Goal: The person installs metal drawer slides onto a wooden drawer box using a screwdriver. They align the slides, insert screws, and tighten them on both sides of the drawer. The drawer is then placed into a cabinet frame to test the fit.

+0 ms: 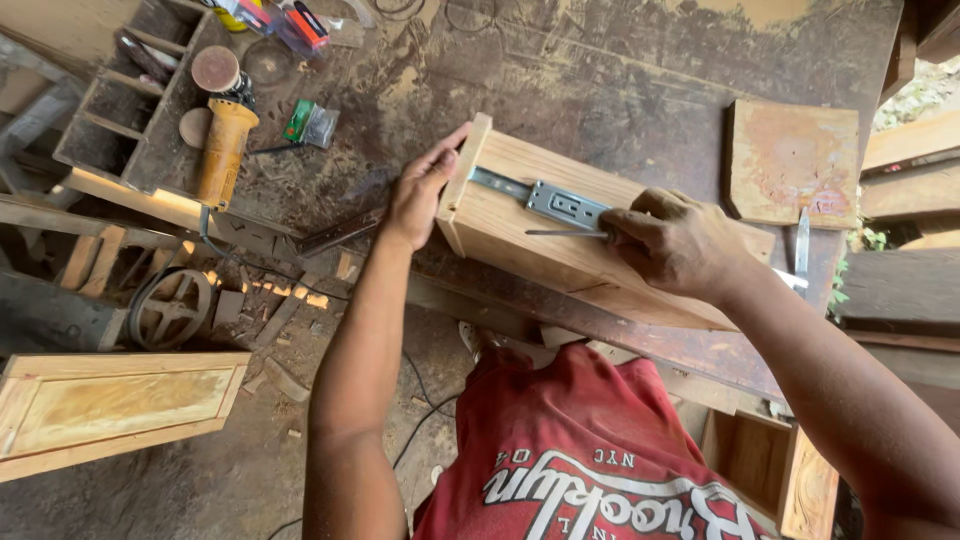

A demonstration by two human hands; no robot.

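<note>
The wooden drawer box lies on its side on the worktop, left hand fingers spread against its end, right hand fingers pinching a screwdriver just below the metal slide rail, already seated, fastening apparently unfinished.

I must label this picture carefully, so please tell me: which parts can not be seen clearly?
Head view only:
- Tip of the thin metal tool: hidden under the right hand.
- Right end of the drawer slide: covered by that hand.
- Left hand fingers: partly behind the wooden drawer box.
- Wooden panel: cut by left edge.
</note>
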